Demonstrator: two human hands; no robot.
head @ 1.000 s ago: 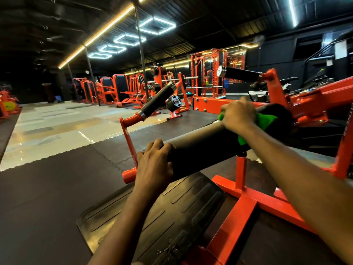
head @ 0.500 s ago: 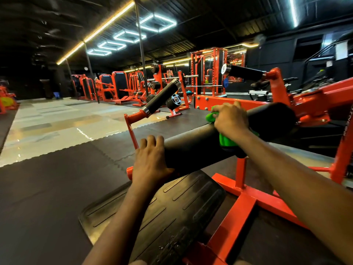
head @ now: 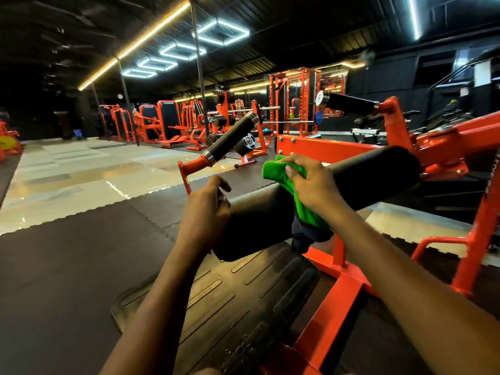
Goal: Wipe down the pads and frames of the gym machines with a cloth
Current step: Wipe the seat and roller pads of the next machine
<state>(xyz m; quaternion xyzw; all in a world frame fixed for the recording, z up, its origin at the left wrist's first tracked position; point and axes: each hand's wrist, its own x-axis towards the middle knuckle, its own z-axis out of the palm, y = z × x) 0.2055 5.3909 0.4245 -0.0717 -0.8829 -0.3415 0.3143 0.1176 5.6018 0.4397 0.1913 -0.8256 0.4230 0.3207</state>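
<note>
A long black roller pad (head: pixel 373 177) lies across an orange machine frame (head: pixel 341 288) in front of me. My right hand (head: pixel 311 182) grips a green cloth (head: pixel 281 174) draped over the middle of the pad, its lower end hanging down the near side. My left hand (head: pixel 208 212) sits at the pad's left end with its fingers curled at the end face; what they hold, if anything, is hidden. A ribbed black footplate (head: pixel 243 301) lies below the pad.
Two black foam grips on orange arms stand beyond the pad, one at the left (head: pixel 230 139) and one at the right (head: pixel 349 102). More orange machines and a rack (head: pixel 295 98) line the back. Dark rubber mats (head: pixel 67 266) meet glossy tiles (head: pixel 67 174) on the left.
My right hand has slid the green cloth leftward along the pad, from near its right end toward its middle. My left hand stays at the pad's left end.
</note>
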